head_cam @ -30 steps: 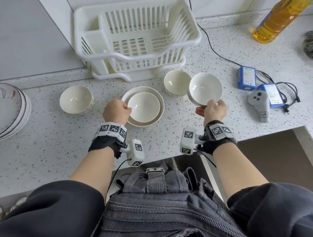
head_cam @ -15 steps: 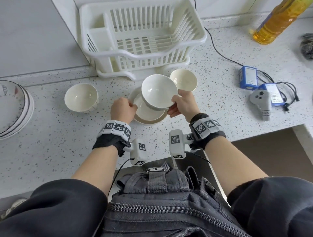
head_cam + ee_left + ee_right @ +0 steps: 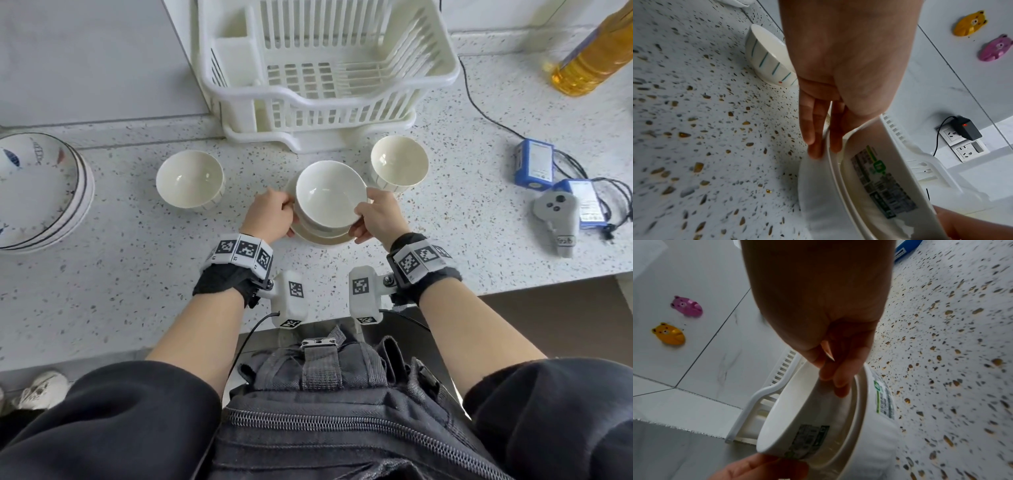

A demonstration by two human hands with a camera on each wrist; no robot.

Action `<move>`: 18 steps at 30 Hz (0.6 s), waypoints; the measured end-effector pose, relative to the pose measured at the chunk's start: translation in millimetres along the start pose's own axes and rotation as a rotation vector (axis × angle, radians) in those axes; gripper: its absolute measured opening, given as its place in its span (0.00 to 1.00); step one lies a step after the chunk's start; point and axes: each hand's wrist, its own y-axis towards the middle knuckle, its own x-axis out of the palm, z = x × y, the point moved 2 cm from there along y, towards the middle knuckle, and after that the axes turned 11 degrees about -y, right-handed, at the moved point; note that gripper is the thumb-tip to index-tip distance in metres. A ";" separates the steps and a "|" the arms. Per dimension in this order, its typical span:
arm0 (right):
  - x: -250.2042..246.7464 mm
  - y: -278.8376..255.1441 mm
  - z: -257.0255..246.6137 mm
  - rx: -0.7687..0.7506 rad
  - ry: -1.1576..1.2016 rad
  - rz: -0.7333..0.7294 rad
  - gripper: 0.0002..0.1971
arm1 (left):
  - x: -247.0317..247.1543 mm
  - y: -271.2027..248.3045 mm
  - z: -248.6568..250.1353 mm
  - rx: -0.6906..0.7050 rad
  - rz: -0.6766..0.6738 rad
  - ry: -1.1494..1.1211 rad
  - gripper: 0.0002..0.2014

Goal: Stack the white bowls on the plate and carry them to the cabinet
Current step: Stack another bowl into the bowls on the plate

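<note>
A cream plate lies on the speckled counter and carries a white bowl. A second white bowl sits nested in that one. My right hand grips the top bowl's right rim, with the fingers on its wall. My left hand pinches the plate's left rim, fingers above and below it. Two more white bowls stand apart on the counter, one to the left and one to the right.
A white dish rack stands just behind the plate. A stack of patterned plates sits far left. Right of the bowls lie blue battery packs, a grey controller and cables. An oil bottle is back right.
My right hand carried the bowl from the right over to the plate and lowered it into the bowl there. My left hand stayed at the plate's left rim.
</note>
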 end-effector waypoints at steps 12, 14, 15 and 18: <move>5.2 4.5 3.5 0.007 -0.077 0.008 0.21 | 3.2 1.4 -4.4 0.021 0.030 0.030 0.13; 5.3 4.6 5.0 0.012 -0.085 0.004 0.21 | 3.1 2.0 -5.9 0.030 0.033 0.045 0.12; 5.2 4.7 5.2 0.011 -0.091 0.001 0.21 | 3.2 2.1 -6.4 0.033 0.034 0.052 0.12; 3.8 5.7 5.4 0.007 -0.104 -0.012 0.21 | 3.9 1.9 -6.1 0.041 0.032 0.065 0.12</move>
